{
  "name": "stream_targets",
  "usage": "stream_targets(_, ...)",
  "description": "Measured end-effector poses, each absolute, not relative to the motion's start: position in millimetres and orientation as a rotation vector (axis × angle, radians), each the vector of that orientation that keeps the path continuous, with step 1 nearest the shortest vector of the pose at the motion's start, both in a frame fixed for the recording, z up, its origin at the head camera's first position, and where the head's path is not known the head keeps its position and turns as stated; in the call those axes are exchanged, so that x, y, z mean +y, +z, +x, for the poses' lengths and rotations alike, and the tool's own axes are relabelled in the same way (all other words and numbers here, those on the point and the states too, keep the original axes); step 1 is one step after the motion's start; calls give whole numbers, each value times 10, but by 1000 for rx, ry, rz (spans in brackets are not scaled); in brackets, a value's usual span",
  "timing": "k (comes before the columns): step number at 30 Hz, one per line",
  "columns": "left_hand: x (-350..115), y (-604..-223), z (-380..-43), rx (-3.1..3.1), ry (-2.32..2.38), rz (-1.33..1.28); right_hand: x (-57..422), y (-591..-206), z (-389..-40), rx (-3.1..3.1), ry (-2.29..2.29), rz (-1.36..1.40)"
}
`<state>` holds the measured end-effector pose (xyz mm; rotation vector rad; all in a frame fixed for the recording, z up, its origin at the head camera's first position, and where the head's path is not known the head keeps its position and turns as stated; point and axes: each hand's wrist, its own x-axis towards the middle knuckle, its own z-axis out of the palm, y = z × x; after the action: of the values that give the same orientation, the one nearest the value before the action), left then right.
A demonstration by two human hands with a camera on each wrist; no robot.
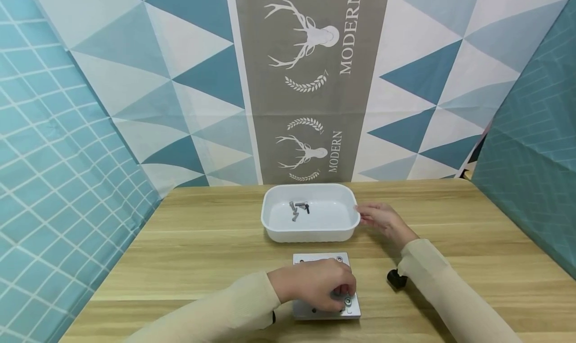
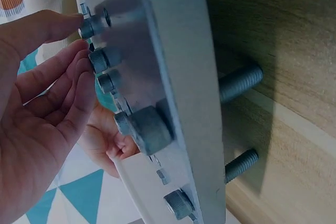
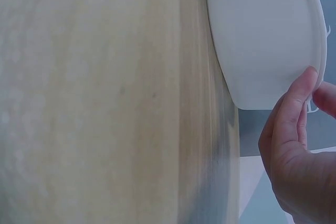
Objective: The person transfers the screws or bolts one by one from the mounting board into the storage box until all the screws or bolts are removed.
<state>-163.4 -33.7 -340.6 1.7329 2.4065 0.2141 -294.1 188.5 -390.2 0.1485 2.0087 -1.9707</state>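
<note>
A silver metal plate [image 1: 320, 257] lies below the tray in the head view, with several socket head screws standing in it. My left hand [image 1: 318, 284] is over this plate. In the left wrist view its thumb and index finger pinch the head of a screw [image 2: 85, 29] at the plate's far end; threaded ends stick out under the plate. My right hand [image 1: 381, 220] grips the right end of a white tray [image 1: 310, 236], thumb and fingers on either side of the rim. Several silver screws [image 1: 295, 216] and a black screw [image 1: 307, 209] lie inside the tray.
Everything stands on a wood-grain table [image 1: 202, 253]. A patterned cloth [image 1: 306, 98] hangs behind its back edge, with blue cloths on both sides. A small black object [image 1: 397, 279] shows beside the right sleeve.
</note>
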Motion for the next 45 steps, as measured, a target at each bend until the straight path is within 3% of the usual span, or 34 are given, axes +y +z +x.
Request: stream_targets(45,-240,-3375,-1618,2355,111,1766,1883,-3873,-2926,2033,-1951,154)
